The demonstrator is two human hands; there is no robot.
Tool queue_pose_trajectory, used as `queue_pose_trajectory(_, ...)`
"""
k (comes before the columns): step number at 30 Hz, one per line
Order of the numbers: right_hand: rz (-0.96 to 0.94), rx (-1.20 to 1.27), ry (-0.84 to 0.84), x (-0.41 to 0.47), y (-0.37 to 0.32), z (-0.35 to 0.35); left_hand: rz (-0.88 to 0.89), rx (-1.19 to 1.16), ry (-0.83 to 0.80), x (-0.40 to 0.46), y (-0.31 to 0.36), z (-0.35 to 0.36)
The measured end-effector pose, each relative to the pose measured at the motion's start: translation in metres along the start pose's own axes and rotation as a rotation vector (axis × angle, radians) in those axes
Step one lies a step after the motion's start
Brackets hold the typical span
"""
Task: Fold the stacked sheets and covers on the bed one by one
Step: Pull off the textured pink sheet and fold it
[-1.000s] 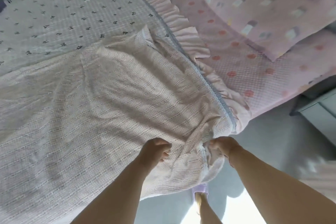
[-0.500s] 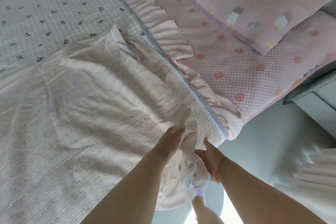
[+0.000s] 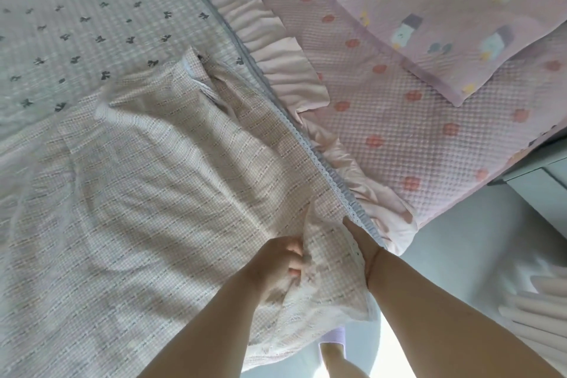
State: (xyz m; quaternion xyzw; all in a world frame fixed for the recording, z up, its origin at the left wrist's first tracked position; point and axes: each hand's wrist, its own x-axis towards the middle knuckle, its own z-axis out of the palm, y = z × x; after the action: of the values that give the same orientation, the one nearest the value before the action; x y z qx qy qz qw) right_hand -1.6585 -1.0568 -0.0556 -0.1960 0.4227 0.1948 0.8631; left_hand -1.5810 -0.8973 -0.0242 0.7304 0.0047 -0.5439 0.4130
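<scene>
Now our left hand (image 3: 283,264) has bunched the pink checked cover's (image 3: 159,193) corner at six o'clock while our right hand (image 3: 360,239), thrust beneath, grips unseen, so folding begins.

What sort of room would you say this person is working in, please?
Most likely a bedroom: a bed layered with covers, a pink patterned pillow at its head, and a frilled bow-print sheet spread under the checked cover that both hands grip.

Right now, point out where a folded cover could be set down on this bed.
Flat room lies on the bow-print sheet, left of the pink ruffle, and on the dotted quilt below the pillow. The near corner is crowded: both hands bunch the checked cover.
</scene>
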Motion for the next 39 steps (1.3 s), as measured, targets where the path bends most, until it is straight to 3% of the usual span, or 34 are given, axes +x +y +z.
queue_pose_trajectory(4,0.035,-0.139,0.022,0.005,-0.029,0.01,-0.027,-0.021,-0.086,-0.006,0.004,0.001)
queue_pose_trajectory(10,0.023,-0.783,0.022,-0.014,-0.067,0.047,-0.067,0.082,-0.125,-0.006,0.02,0.005)
queue_pose_trajectory(12,-0.025,-0.821,0.037,-0.016,-0.074,0.032,-0.069,0.085,-0.127,-0.006,0.025,0.004)
queue_pose_trajectory(15,-0.165,-0.941,0.222,-0.024,-0.079,-0.011,-0.041,0.041,-0.06,0.002,0.033,-0.002)
queue_pose_trajectory(18,-0.103,-1.205,0.447,-0.014,-0.072,-0.045,-0.035,-0.008,0.047,0.011,0.038,-0.009)
queue_pose_trajectory(21,-0.045,-1.181,0.47,-0.01,-0.075,-0.031,-0.025,-0.027,0.075,0.014,0.045,-0.014)
queue_pose_trajectory(24,-0.157,-0.928,0.456,-0.002,-0.082,-0.014,0.005,-0.038,0.116,0.018,0.047,-0.018)
queue_pose_trajectory(28,-0.094,-1.337,0.338,0.012,-0.084,-0.002,-0.001,-0.101,0.17,0.024,0.042,-0.023)
queue_pose_trajectory(30,-0.108,-1.455,0.405,0.019,-0.087,-0.007,0.006,-0.103,0.194,0.028,0.038,-0.03)
queue_pose_trajectory(34,-0.495,-1.175,0.726,0.022,-0.101,-0.019,0.012,-0.085,0.263,0.032,0.037,-0.045)
queue_pose_trajectory(37,-0.49,-1.082,0.642,0.023,-0.105,-0.02,0.022,-0.067,0.301,0.035,0.035,-0.052)
queue_pose_trajectory(39,-0.374,-1.02,0.55,0.02,-0.103,-0.026,0.022,-0.054,0.289,0.036,0.031,-0.052)
